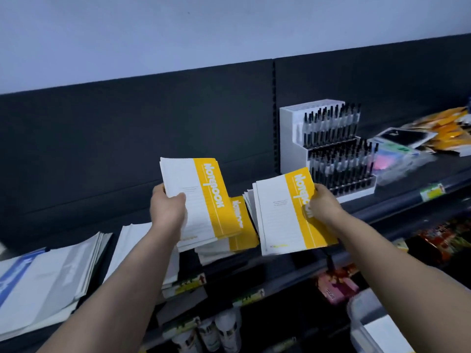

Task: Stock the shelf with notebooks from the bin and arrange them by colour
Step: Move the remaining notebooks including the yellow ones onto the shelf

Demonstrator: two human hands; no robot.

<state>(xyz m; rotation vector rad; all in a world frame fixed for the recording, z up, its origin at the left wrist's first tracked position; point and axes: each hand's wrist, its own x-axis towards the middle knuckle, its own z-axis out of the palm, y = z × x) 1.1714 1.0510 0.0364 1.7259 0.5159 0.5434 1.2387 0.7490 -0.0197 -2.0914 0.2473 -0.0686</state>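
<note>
I am midway through stocking the yellows. My left grip [168, 207] is clenched on the lower left edge of a first bundle [204, 197] of yellow notebooks, thumb on the cover. My right grip [323, 205] clasps the yellow band of a second bundle [283, 215] at its right edge. Both bundles hang just above the shelf [397, 200], near its front edge. The first is over the yellow stack [242, 225] lying there, and the second is just beside it, short of the pen display [336, 149]. Each bundle's long axis runs from the front edge towards the back panel, leaning a little left. The covers tilt up at me, with the yellow band on the right. Next, I judge, both must go down squarely on the yellow stack, band over band, well apart from the white-and-blue stacks [51, 263] at the shelf's left end.
</note>
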